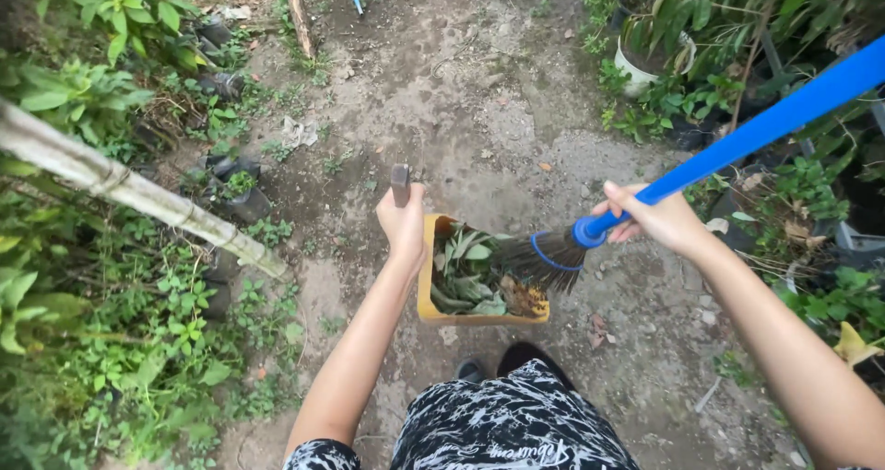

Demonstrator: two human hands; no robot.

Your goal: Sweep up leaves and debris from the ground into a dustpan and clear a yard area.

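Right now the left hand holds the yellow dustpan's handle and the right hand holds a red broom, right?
Almost. The head view shows the broom has a blue stick, not red. The left hand does hold the yellow dustpan's handle, and the right hand grips the broom.

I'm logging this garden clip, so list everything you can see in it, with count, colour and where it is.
Dustpan: one, yellow, on the dirt path at centre, upright handle in the left hand.
Leaves: a pile, green and brown, inside the dustpan.
Broom: one, dark bristles with a blue handle, bristles over the dustpan, handle running to the upper right.
White pot: one, among plants at upper right.
Black nursery bags: several, along the left edge of the path.
Pale pole: one, slanting across the plants at left.
Dirt path: grey-brown, down the middle.
Dark shoe: one, below the dustpan.
Left hand: gripping the dustpan handle.
Right hand: gripping the broom handle.
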